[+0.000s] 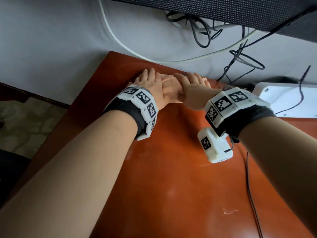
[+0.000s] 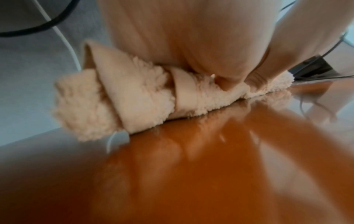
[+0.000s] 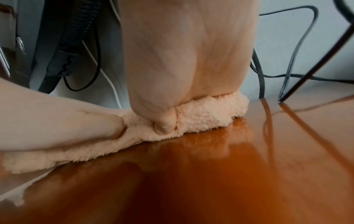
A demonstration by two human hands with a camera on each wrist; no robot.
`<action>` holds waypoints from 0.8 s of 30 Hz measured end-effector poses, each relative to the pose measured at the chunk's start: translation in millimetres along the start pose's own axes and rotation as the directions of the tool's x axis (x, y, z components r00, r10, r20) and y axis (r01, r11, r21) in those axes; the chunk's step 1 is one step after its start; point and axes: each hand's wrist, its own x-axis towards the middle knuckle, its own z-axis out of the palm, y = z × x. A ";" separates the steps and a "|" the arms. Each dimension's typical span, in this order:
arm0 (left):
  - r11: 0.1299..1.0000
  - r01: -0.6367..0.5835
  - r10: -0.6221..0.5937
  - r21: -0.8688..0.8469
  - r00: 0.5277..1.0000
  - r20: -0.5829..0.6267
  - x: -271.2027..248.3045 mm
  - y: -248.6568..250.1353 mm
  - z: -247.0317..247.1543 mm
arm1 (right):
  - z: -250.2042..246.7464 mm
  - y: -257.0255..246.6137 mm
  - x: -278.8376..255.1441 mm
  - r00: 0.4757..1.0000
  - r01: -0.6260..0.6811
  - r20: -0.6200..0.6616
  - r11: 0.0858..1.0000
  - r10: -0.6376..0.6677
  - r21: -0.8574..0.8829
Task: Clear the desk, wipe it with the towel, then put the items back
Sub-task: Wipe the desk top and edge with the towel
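Note:
A fluffy peach towel (image 1: pixel 169 86) lies bunched in a roll near the far edge of the glossy orange-brown desk (image 1: pixel 171 177). My left hand (image 1: pixel 149 81) and right hand (image 1: pixel 193 83) lie side by side on top of it, fingers stretched flat and pressing it down. In the left wrist view the towel (image 2: pixel 134 98) shows folded layers under my left palm (image 2: pixel 182 37). In the right wrist view my right hand (image 3: pixel 187 53) bears on the towel (image 3: pixel 201 112), its thumb sunk into the pile, with the left hand (image 3: pixel 57 121) beside it.
A white box (image 1: pixel 288 98) sits at the desk's far right. Tangled black cables (image 1: pixel 240 54) and a white cable (image 1: pixel 120 43) hang along the grey wall behind. A thin black cable (image 1: pixel 252 194) runs down the right side of the desk. A dark panel (image 1: pixel 223 11) is overhead.

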 end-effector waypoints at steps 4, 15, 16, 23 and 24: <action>1.000 0.000 0.000 -0.002 1.000 0.006 4.1 -4.4 -1.4 | -2.8 -2.2 4.7 1.000 0.011 -0.005 1.000 -0.011 0.010; 0.998 0.057 -0.056 0.019 0.998 -0.021 16.4 -15.6 -8.3 | -8.7 -17.9 24.0 1.000 -0.007 -0.004 1.000 0.007 0.000; 0.998 0.060 -0.059 0.019 0.998 -0.031 17.6 -17.3 -7.9 | -9.0 -19.1 27.2 1.000 -0.005 -0.006 1.000 0.005 -0.002; 0.996 0.075 -0.076 -0.042 0.996 -0.039 24.3 -29.4 -8.7 | -10.6 -28.7 40.0 0.999 0.013 -0.031 0.999 -0.014 -0.050; 0.995 0.081 -0.083 -0.051 0.996 -0.036 24.7 -32.1 -10.0 | -11.2 -31.6 41.6 0.999 0.013 -0.031 0.999 -0.015 -0.040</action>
